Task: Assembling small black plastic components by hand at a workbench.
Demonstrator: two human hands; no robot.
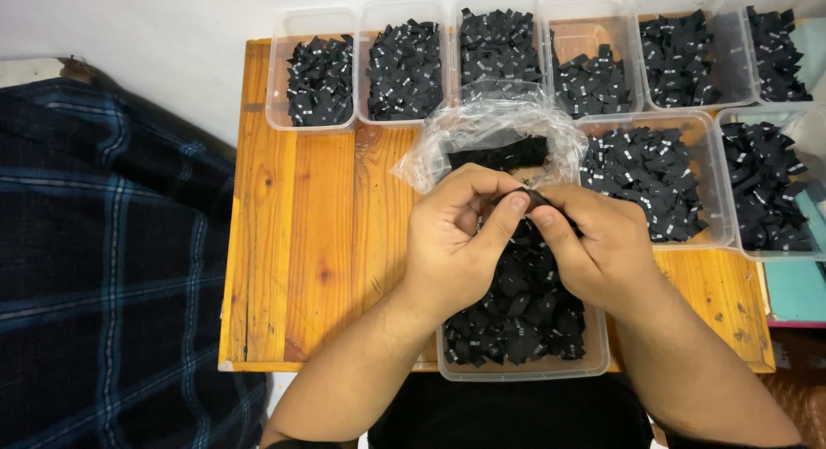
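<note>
While above the clear plastic tub (pixel 594 363) of black labels, left hand (pixel 452 242) and right hand (pixel 602 247) pinch one small black fabric label (pixel 533 196) between fingertips.

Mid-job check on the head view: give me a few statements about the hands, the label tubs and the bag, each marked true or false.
1. Both hands pinch one small black label between their fingertips. True.
2. The left hand rests flat on the wooden table. False: it is raised, meeting the right hand over a tub.
3. The clear tub under the hands holds black labels. True.
4. The clear plastic bag is empty. False: a dark stack shows inside it.
5. The tubs along the far edge are all empty. False: each holds black labels, such as the far-left tub.
</note>
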